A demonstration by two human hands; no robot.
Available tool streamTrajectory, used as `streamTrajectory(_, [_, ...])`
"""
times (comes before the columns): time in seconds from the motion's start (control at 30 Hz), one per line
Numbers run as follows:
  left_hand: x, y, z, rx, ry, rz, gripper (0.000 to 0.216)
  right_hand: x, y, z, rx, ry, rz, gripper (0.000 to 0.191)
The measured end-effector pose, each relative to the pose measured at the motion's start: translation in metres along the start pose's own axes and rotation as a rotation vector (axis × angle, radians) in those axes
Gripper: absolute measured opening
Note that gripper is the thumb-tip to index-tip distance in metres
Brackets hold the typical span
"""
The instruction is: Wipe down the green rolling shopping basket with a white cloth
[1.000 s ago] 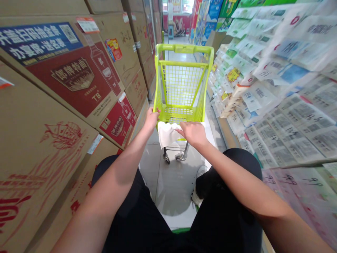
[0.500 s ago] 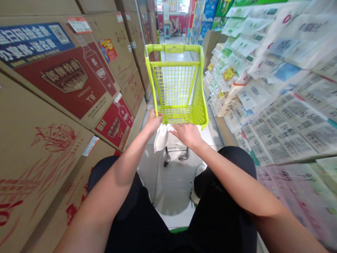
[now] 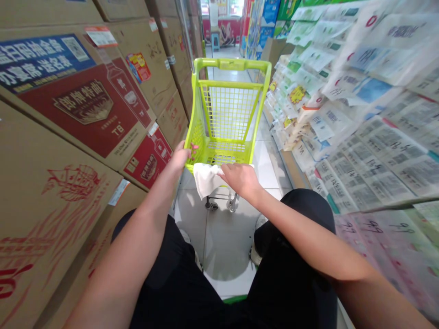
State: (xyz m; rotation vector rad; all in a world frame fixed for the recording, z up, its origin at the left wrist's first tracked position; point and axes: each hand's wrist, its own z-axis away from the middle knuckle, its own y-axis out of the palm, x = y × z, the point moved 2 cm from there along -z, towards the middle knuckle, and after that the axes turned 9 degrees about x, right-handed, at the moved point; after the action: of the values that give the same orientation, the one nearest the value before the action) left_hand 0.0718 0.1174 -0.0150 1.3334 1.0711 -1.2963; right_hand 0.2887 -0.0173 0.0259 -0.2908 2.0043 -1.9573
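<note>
A small yellow-green shopping cart (image 3: 229,85) stands between my knees and the far end of the aisle, turned slightly so the inside of its left wall shows. My left hand (image 3: 181,156) grips the near left corner of its basket, with fingertips partly hidden by the rim. A white cloth (image 3: 207,179) is draped over the near rim and hangs down on the left. My right hand (image 3: 240,177) is closed on the cloth and presses it against that rim; the fingers are partly curled out of sight. Metal legs and casters (image 3: 219,204) show below the basket.
Stacked cardboard cartons (image 3: 85,105) wall the left side. Packs of tissue paper (image 3: 343,91) with handwritten prices fill the right side. A blue stool (image 3: 215,41) stands far down the tiled aisle. My knees flank the cart's near end.
The cart has swivelled, its near end shifting left and its handle slightly right. My left hand moved left with the basket corner. My right hand stays on the cloth along the rim.
</note>
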Motion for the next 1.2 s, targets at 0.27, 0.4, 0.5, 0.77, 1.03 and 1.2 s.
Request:
streamTrajectory(0.27, [0.014, 0.063, 0.024, -0.132, 0.078, -0.074, 0.031, 0.014, 0.001, -0.003, 0.023, -0.031, -0.015, 0.030])
streamTrajectory(0.4, [0.013, 0.066, 0.013, -0.007, 0.057, -0.108, 0.033, 0.012, -0.002, -0.003, 0.027, -0.021, -0.033, 0.032])
streamTrajectory(0.5, [0.010, 0.054, -0.001, 0.007, 0.042, -0.122, 0.034, 0.006, -0.004, -0.004, 0.007, 0.018, -0.042, 0.036])
streamTrajectory(0.77, [-0.002, 0.016, -0.023, 0.101, 0.031, -0.051, 0.043, -0.020, -0.001, 0.004, -0.053, 0.016, -0.012, 0.026])
streamTrajectory(1.03, [0.005, 0.017, -0.021, -0.058, 0.072, -0.021, 0.036, -0.016, 0.003, 0.004, -0.059, -0.007, -0.022, 0.022])
streamTrajectory(1.2, [0.013, 0.058, 0.006, -0.160, 0.033, -0.091, 0.028, -0.002, 0.004, 0.000, -0.012, 0.012, -0.022, 0.025])
